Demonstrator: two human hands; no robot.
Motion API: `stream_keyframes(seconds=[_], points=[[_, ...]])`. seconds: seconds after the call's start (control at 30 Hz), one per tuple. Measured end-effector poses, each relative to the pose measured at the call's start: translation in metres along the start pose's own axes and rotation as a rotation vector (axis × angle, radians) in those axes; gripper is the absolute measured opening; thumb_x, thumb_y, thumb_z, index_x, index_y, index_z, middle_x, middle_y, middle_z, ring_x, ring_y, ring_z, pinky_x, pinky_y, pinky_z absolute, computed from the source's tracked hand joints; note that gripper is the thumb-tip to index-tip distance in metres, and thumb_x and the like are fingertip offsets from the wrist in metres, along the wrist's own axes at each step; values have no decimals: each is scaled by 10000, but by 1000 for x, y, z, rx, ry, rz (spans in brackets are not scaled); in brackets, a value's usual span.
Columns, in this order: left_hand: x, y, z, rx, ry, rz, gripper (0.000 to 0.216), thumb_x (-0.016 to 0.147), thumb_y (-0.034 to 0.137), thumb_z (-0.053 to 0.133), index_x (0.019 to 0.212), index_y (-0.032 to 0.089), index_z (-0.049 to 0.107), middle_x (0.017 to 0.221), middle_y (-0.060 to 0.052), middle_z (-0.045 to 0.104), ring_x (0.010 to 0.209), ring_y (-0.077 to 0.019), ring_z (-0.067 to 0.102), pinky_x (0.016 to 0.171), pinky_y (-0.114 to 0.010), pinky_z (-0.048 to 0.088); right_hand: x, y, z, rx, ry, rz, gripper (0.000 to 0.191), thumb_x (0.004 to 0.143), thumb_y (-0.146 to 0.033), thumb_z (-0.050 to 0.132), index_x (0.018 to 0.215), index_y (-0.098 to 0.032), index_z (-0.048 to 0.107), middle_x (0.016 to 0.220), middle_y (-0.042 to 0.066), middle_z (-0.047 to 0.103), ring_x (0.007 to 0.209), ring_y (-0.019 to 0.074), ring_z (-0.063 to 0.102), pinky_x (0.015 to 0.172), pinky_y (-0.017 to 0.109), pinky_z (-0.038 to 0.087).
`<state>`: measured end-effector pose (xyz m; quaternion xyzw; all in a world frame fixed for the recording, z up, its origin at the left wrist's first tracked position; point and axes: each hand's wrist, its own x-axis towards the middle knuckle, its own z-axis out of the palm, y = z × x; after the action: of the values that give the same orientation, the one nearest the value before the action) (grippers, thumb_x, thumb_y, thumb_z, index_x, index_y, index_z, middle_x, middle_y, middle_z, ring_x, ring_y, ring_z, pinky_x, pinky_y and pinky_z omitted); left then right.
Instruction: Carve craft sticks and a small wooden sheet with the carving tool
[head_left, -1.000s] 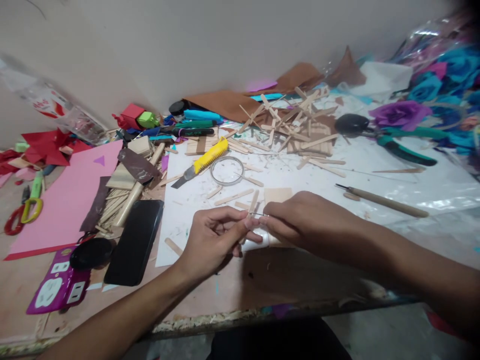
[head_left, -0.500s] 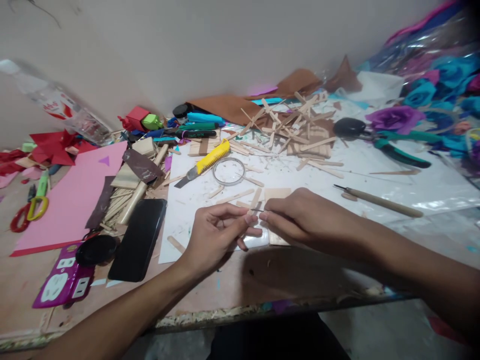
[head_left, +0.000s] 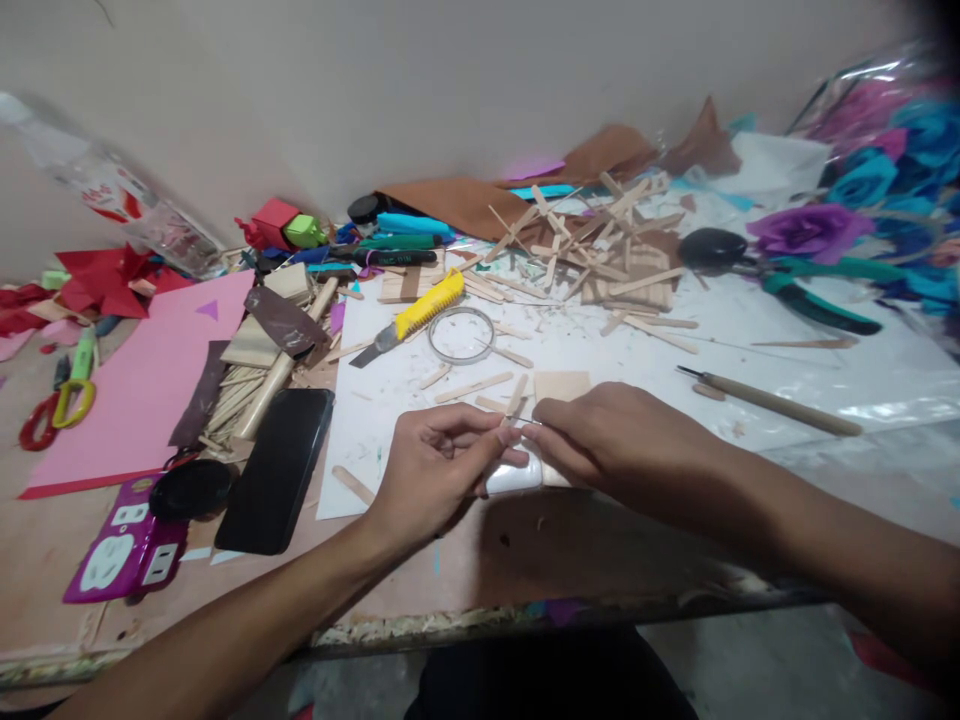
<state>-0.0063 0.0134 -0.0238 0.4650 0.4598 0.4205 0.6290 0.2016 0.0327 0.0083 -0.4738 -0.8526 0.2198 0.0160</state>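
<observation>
My left hand (head_left: 435, 470) and my right hand (head_left: 607, 440) meet fingertip to fingertip near the table's front edge. Both are pinched on a thin dark wire or pin (head_left: 523, 424) that spans the small gap between them. Under the hands lies a white tube-like thing (head_left: 517, 476), partly hidden, beside a flat wooden panel (head_left: 561, 386). A white sheet (head_left: 390, 410) covers the table below them, strewn with craft sticks (head_left: 472, 388).
A yellow utility knife (head_left: 420, 312) and a wire ring (head_left: 460, 334) lie behind the hands. A heap of wooden sticks (head_left: 600, 250), green pliers (head_left: 802, 290) and an awl (head_left: 772, 402) are on the right. A black phone (head_left: 277, 468), purple power strip (head_left: 127, 550), pink paper (head_left: 142, 380) and scissors (head_left: 56, 410) are on the left.
The hands stay together on the thin wire, shifting only slightly; the fingertips have drawn a little closer. The view has wobbled.
</observation>
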Motion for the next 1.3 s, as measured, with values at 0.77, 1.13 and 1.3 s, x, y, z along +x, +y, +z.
stream_keyframes(seconds=[0.77,1.13,1.3], points=[[-1,9,2,131,-46,15,194,858,333,823,900,153,765,656,-12,690,515,-80,581,446,-168,432,-1,8,-14,280,356,-153,255,926,-262,659,1148,-142,692,563,-81,487,509,93,448,555,233,296],[-1,8,-1,194,-79,77,180,923,337,762,909,157,754,729,-19,707,554,-74,548,525,-190,432,2,7,-13,279,276,-196,256,902,-214,610,667,-171,518,568,-68,422,541,77,372,545,236,255],[-5,5,-4,386,-83,167,184,946,351,732,952,171,769,874,-52,758,709,-128,638,614,-215,469,2,5,-10,310,200,-232,292,902,-221,594,644,-179,465,578,-56,424,548,83,371,551,244,242]])
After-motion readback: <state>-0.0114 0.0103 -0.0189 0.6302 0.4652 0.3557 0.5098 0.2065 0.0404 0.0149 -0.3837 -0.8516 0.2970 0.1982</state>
